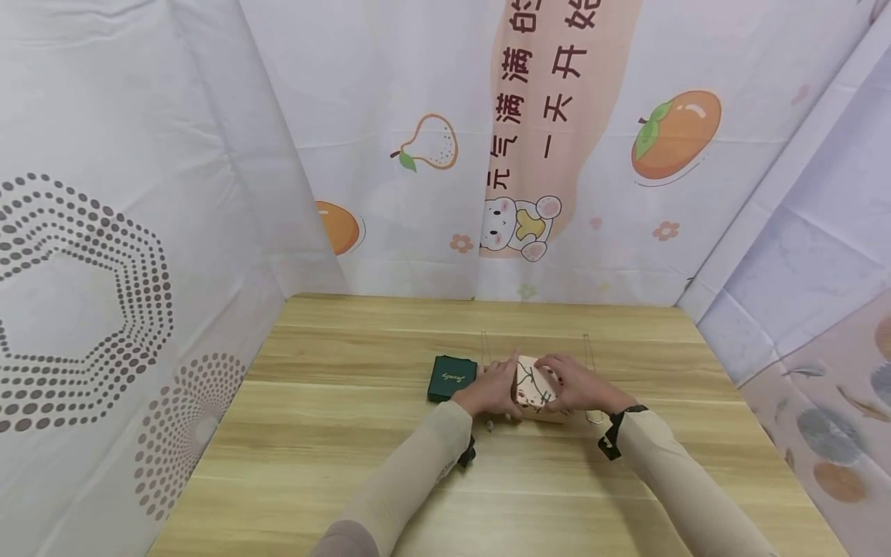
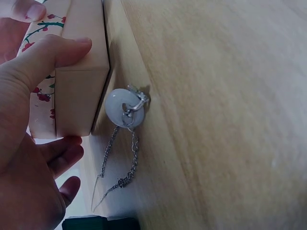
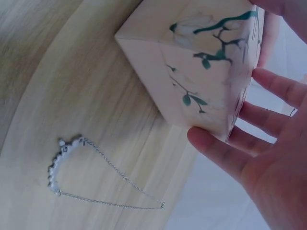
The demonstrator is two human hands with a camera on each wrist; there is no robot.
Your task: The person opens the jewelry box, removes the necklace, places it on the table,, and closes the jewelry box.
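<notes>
A cream gift box (image 1: 530, 381) with painted flowering branches sits on the wooden table between both hands. My left hand (image 1: 496, 389) grips its left side; in the left wrist view the thumb (image 2: 72, 50) lies across the front of the box, with the other fingers around the end. The right hand (image 1: 579, 385) holds the opposite side, its fingertips (image 3: 199, 136) on the flowered wall in the right wrist view. Beside the left hand lies a silver chain necklace with a pale ring-shaped pendant (image 2: 115, 108). Right of the box is another silver necklace (image 3: 64, 160) with a curved beaded front.
A dark green box (image 1: 452, 377) with gold lettering stands just left of the left hand. The wood-grain table (image 1: 334, 433) ends at a printed curtain (image 1: 431, 255) behind, with more curtain cloth (image 1: 230, 309) at the left and right sides.
</notes>
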